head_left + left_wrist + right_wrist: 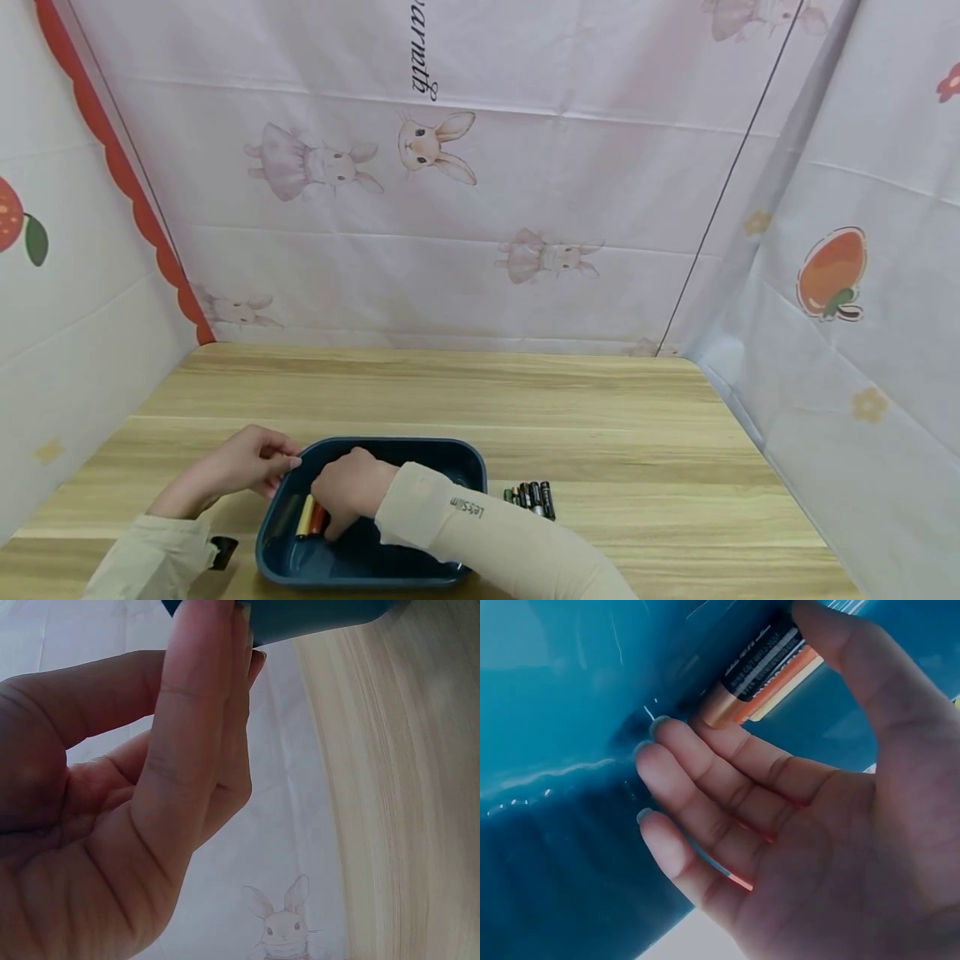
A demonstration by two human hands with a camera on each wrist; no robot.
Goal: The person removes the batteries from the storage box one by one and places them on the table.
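A dark blue tray (375, 581) stands near the front of the table. My left hand (243, 462) pinches its left rim near the far corner, thumb and fingertips together. Inside the tray is my right hand (352, 483), holding a black and copper battery (761, 664) between thumb and index finger. The other fingers are spread loosely by the tray wall. Side by side at the tray's left lie a yellow battery (305, 515) and an orange one (317, 518), close to the right fingers. In the head view, the right hand hides the held battery.
Several dark batteries (536, 498) lie in a row on the wooden table (637, 433) to the right of the tray, partly behind the right sleeve (495, 521). Printed cloth walls (450, 292) enclose the table at the back and both sides.
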